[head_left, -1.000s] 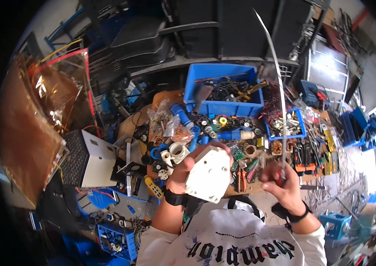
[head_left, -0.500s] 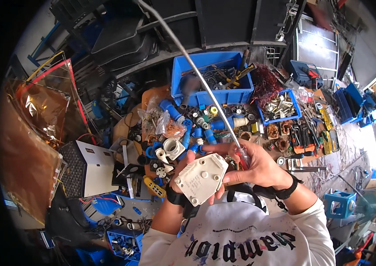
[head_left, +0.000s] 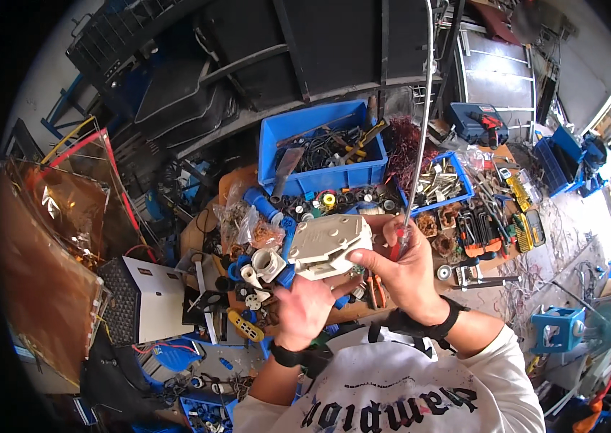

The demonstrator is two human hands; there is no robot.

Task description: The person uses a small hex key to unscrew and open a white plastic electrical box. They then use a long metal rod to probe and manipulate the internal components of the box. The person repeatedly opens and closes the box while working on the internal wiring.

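In front of me is a cream plastic housing (head_left: 331,238), tilted so its broad face and an open slotted side show. My right hand (head_left: 414,278) grips its right end, thumb pressed on the near edge. The same hand holds a long screwdriver (head_left: 419,144) by its clear red handle, the shaft slanting up and away. My left hand (head_left: 304,310) is at the housing's lower left corner, its back toward me. Its fingers are smeared by motion and partly hidden, so their grip cannot be made out.
Behind my hands is a blue crate (head_left: 327,178) of tools and a smaller blue tray (head_left: 457,200) of metal pieces. Blue and white pipe fittings (head_left: 266,263) crowd the bench at left. Pliers (head_left: 375,290) lie below the housing; a hex key set (head_left: 477,229) sits at right.
The housing has turned and risen, now showing its slotted side. My left hand has slid to its lower left corner. The screwdriver has swung from leaning left to nearly upright.
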